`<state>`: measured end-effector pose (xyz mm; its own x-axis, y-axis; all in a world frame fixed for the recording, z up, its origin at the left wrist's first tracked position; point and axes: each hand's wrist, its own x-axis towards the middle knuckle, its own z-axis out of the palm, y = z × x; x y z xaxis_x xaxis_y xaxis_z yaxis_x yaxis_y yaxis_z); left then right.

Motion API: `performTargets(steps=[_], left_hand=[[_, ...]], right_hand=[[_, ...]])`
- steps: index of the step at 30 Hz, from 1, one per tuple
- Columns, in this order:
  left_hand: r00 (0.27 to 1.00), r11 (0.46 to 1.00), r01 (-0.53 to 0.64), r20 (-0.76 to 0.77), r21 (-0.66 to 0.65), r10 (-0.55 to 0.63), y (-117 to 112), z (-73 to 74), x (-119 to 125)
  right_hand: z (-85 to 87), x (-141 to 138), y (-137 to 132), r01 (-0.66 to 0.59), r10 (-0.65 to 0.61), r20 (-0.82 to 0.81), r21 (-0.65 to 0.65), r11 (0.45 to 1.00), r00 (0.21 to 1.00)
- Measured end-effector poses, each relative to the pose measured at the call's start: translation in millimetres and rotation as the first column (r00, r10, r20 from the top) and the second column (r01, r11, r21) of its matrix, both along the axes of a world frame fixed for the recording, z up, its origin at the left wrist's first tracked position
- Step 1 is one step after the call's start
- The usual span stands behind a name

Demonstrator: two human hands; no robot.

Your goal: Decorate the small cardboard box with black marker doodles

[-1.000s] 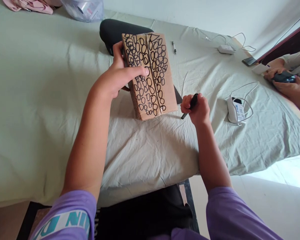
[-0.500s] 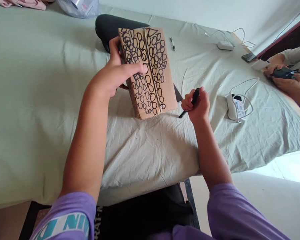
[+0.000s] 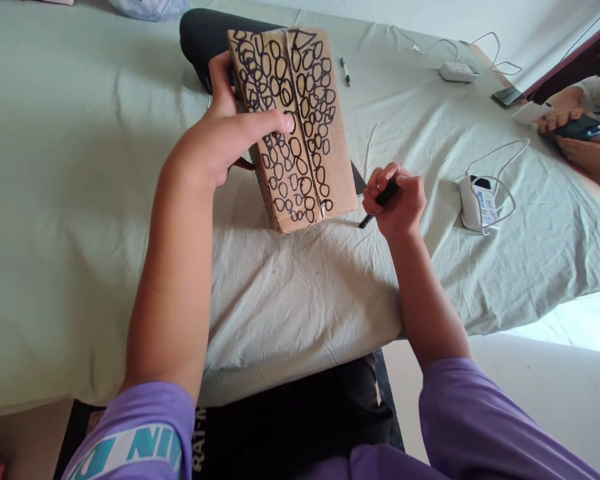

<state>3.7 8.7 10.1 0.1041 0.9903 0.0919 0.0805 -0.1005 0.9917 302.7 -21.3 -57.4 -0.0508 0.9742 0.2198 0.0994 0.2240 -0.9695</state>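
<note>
My left hand (image 3: 230, 133) grips a cardboard box (image 3: 340, 167) by its left side, the thumb lying across the top face. Black hand-drawn circles cover much of that face, on both sides of a lengthwise seam; a strip along the right edge is plain. More dark marks show on the box's left side. Just right of the box, my right hand (image 3: 397, 203) is closed around a black marker (image 3: 389, 192), whose lower end points down and to the left, apart from the cardboard. Some of the left fingers are hidden behind the box.
A pale green sheet (image 3: 80, 220) covers the bed. Beyond the box lie a black rounded object (image 3: 195, 50) and a marker cap or small pen (image 3: 345, 71). White adapters with cables, a near one (image 3: 477, 203) and a far one (image 3: 459, 72), rest rightward. Another person's hands (image 3: 585, 143) hold a dark device.
The view has shifted slightly, so the box sits a little higher in it. My right hand has turned the marker to a flatter tilt. My left hand keeps its hold.
</note>
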Motion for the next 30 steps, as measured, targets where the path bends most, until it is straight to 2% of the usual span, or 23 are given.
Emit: performTargets(steps=[6,10,13,16,19,21,23,25,27,28,30], left_hand=[[0.999,1.000,-0.003,-0.033,-0.014,0.002,1,-0.5,0],[1.000,1.000,0.005,-0.006,0.015,-0.005,2,-3.4,-2],[1.000,1.000,0.017,0.011,0.008,-0.017,3,-5.5,-3],[0.999,0.999,0.034,0.010,0.028,-0.035,6,-7.4,-3],[0.999,0.997,0.036,0.010,0.063,-0.037,10,-9.3,-3],[0.999,0.997,0.042,0.009,0.069,-0.042,11,-10.3,-3],[0.999,0.996,0.049,0.009,0.074,-0.050,11,-10.7,-3],[0.998,0.995,0.059,0.009,0.077,-0.059,10,-10.9,-4],[0.998,0.996,0.059,0.005,0.063,-0.060,10,-11.3,-5],[0.998,0.997,0.057,0.002,0.053,-0.057,10,-11.6,-5],[0.999,0.998,0.051,-0.004,0.033,-0.051,11,-12.2,-4]], right_hand=[[-9.2,-12,0,0.076,-0.077,0.067,0.017,0.997,0.995],[-15.4,-10,2,0.064,-0.061,0.085,-0.027,0.998,0.995],[-21.1,-7,4,0.082,-0.071,0.197,-0.053,0.995,0.978],[-26.5,-5,5,0.088,-0.080,0.377,-0.003,0.996,0.923],[-30.8,-4,6,0.079,-0.076,0.566,0.020,0.997,0.821],[-33.2,-3,8,0.068,-0.060,0.632,0.012,0.998,0.773],[-34.2,-2,9,0.058,-0.060,0.648,0.024,0.998,0.760],[-31.6,-3,8,0.051,-0.097,0.620,0.091,0.994,0.779],[-23.3,-5,1,0.067,-0.183,0.538,0.227,0.972,0.823],[-16.9,-5,-4,0.091,-0.241,0.479,0.315,0.945,0.844],[-0.4,-4,-19,0.172,-0.363,0.324,0.492,0.853,0.873]])
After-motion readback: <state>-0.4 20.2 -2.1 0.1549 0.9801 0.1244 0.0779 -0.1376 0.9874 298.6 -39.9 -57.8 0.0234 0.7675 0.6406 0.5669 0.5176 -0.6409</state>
